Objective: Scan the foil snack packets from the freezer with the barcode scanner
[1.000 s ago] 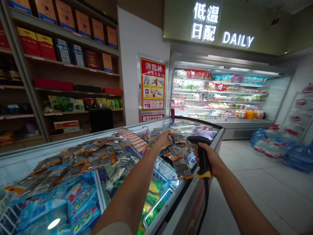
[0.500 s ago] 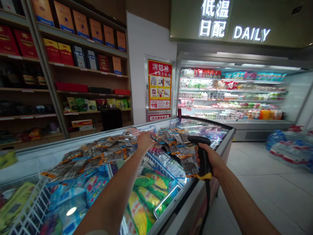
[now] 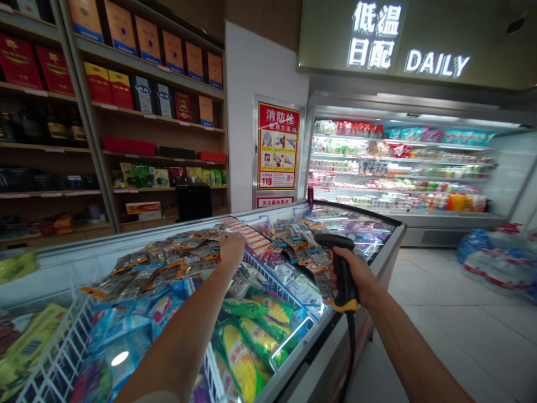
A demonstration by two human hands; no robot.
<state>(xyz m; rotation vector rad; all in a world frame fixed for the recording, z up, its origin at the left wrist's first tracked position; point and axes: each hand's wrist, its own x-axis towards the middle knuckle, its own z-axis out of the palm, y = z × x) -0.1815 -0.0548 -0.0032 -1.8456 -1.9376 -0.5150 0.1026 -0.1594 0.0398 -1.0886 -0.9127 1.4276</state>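
My right hand (image 3: 361, 274) is wrapped around the grip of a black and yellow barcode scanner (image 3: 346, 282), whose cord hangs down past the freezer's edge. The scanner head points left, over small packets (image 3: 300, 240) heaped on the right part of the glass. My left hand (image 3: 232, 250) reaches to the right end of another pile of flat grey and orange packets (image 3: 168, 260). Its fingers are curled and mostly hidden behind the hand, so what they grip cannot be made out.
Below lies a chest freezer (image 3: 388, 240) with white wire baskets (image 3: 59, 350), yellow-green bags (image 3: 239, 350) and blue bags (image 3: 121, 336). A red can (image 3: 310, 193) stands on the far rim. Shelves of boxes rise at the left; a chilled display (image 3: 403, 168) and bottle packs (image 3: 497, 257) are at the right.
My left hand has moved left, from the gap between the two piles to the left pile, uncovering an orange-striped patch. The scanner stays in my right hand. The view has shifted slightly.
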